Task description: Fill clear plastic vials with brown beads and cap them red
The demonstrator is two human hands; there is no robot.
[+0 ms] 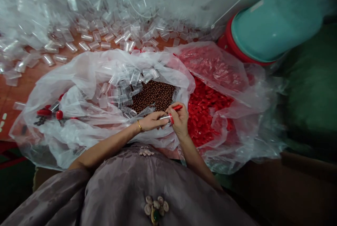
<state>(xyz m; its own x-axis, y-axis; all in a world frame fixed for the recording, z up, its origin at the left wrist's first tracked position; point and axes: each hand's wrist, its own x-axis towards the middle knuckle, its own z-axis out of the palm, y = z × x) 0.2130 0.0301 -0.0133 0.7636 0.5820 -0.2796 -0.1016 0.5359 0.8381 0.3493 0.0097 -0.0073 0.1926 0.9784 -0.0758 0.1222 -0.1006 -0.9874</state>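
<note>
Two hands (153,121) (180,120) partly cover red-capped tube (165,117), contents indistinct

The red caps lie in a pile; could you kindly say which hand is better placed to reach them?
Probably the right hand: it is nearer the red caps, which lie on its side, though it is occupied too. The left hand is farther away and holds a clear tube.

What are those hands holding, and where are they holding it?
The left hand grips a clear tube by its body. The right hand holds the red cap at its end, and another red piece pokes out of that hand.
</note>
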